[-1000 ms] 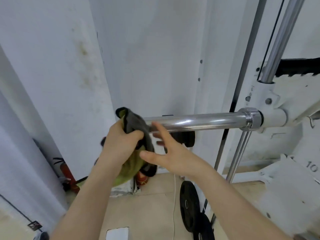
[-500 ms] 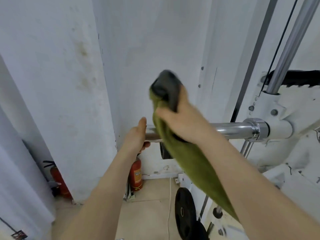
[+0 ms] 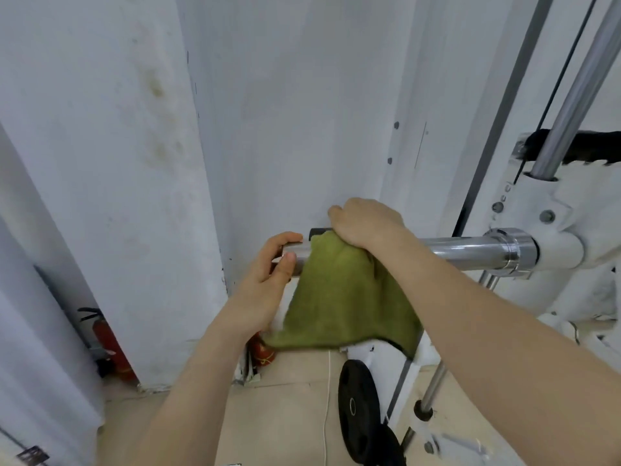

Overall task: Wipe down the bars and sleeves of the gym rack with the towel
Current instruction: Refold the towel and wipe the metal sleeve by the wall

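A chrome bar sleeve [image 3: 463,246] sticks out leftward from the white rack [image 3: 568,237] at mid-height. A green towel [image 3: 342,297] with a dark edge is draped over the sleeve near its free end and hangs down in front. My right hand [image 3: 366,223] lies on top of the sleeve, fingers curled over the towel and gripping it against the bar. My left hand [image 3: 268,267] holds the sleeve's free end, thumb and fingers wrapped round it just left of the towel.
A white wall stands close behind the sleeve. Black weight plates [image 3: 359,412] lean on the floor below the rack. Red fire extinguishers [image 3: 107,344] stand at the wall's foot on the left. A chrome guide rod [image 3: 578,92] rises at the upper right.
My right hand has come down from above the bar and laid the towel over the sleeve. Earlier the towel passed from my left hand to my right; my left hand stays on the sleeve's end.
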`<action>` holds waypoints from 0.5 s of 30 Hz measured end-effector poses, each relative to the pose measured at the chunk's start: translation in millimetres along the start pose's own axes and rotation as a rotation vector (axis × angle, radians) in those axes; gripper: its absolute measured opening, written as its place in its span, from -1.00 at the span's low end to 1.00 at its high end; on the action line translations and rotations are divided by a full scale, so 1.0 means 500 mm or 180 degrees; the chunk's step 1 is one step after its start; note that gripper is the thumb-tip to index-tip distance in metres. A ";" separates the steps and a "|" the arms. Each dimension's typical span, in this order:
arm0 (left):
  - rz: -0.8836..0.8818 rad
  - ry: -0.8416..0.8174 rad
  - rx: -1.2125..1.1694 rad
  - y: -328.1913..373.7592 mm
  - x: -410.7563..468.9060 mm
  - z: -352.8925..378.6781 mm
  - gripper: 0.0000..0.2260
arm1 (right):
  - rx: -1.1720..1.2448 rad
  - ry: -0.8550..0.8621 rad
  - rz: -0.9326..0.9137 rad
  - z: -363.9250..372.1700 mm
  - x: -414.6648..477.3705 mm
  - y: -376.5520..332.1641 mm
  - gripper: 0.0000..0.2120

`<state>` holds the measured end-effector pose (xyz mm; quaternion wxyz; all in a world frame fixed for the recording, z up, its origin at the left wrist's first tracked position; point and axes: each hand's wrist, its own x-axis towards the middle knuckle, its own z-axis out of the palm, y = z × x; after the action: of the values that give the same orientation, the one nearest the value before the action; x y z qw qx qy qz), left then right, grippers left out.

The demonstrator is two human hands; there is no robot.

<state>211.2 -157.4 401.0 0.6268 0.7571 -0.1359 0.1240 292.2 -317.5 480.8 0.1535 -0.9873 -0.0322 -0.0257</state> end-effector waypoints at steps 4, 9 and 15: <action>-0.0279 0.0549 0.1004 0.011 0.041 0.019 -0.62 | -0.0636 0.1199 -0.0879 0.085 -0.089 -0.053 -0.59; -0.1049 0.0101 0.0627 0.041 0.065 0.006 -0.54 | -0.0615 0.1691 -0.1421 0.111 -0.121 -0.020 -0.62; -0.0235 -0.0323 -0.0440 -0.009 0.003 -0.018 -0.81 | -0.0259 -0.0267 -0.0073 -0.017 -0.028 0.055 -0.60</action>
<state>214.3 -147.7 399.0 0.6740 0.7219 -0.1477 0.0526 279.7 -346.9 479.9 0.1115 -0.9925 -0.0487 0.0126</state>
